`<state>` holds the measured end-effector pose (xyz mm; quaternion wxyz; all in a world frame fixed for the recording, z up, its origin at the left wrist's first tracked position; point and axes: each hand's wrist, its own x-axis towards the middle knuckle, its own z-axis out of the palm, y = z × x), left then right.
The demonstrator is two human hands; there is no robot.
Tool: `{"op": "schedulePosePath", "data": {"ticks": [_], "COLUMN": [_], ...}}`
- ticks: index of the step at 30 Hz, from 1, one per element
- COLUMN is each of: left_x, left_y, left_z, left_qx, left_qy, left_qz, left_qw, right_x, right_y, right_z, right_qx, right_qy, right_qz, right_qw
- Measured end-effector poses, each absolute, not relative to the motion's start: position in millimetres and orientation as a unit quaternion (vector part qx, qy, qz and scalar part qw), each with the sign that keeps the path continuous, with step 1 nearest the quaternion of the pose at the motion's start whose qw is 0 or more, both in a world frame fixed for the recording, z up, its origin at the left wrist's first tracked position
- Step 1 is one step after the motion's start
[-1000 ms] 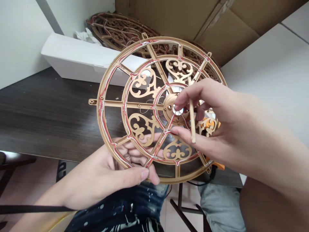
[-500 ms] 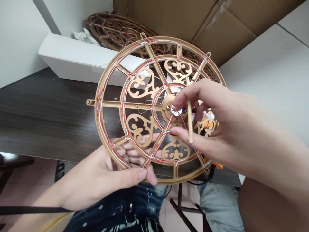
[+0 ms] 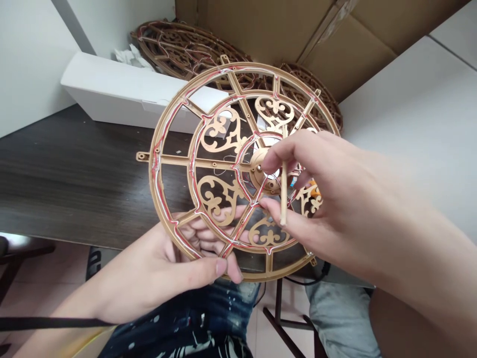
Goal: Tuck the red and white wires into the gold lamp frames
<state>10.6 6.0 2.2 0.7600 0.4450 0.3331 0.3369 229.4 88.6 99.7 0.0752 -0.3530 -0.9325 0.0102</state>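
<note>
A round tan openwork frame (image 3: 175,160) with red and white wires along its rings and some spokes is held up, tilted, above the dark table. My left hand (image 3: 160,268) grips its lower left rim, thumb in front and fingers behind. Over the right part of the frame, my right hand (image 3: 316,184) holds a thin wooden stick (image 3: 283,199) upright between its fingers. Its index finger and thumb are near the hub (image 3: 261,164) and the thin wires there. Whether the fingertips pinch a wire is too small to tell.
A long white box (image 3: 126,99) lies on the dark table (image 3: 74,179) behind the frame. More wired round frames (image 3: 179,44) lean against a cardboard box (image 3: 268,30). An orange object is partly hidden behind my right hand.
The right side of the frame has swung away slightly, so it looks narrower. My right hand and the stick have shifted a little left. My left hand keeps its grip.
</note>
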Motion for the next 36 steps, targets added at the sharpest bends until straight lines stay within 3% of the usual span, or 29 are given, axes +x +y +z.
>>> {"op": "schedulePosePath", "data": {"ticks": [10,15,22,36], "left_x": [10.9,0.1,-15.4,-38.7], "left_y": [2.0,-2.2,3.8,26.8], "left_z": [1.0,-2.5,-4.9,4.3], "left_qx": [0.380,0.403,0.375,0.278], "left_qy": [0.323,0.367,0.363,0.362], "left_qz": [0.363,0.367,0.415,0.472], "left_qw": [0.787,0.754,0.745,0.754], "right_x": [231.2,229.2,212.7,162.2], "right_y": [89.6,84.0,90.0,136.3], "right_z": [94.3,82.0,71.4,74.8], "right_qx": [-0.389,-0.409,-0.397,-0.308], "right_qy": [-0.914,-0.898,-0.896,-0.935], "right_qz": [0.089,0.107,0.091,0.057], "right_qw": [0.074,0.120,0.175,0.168]}}
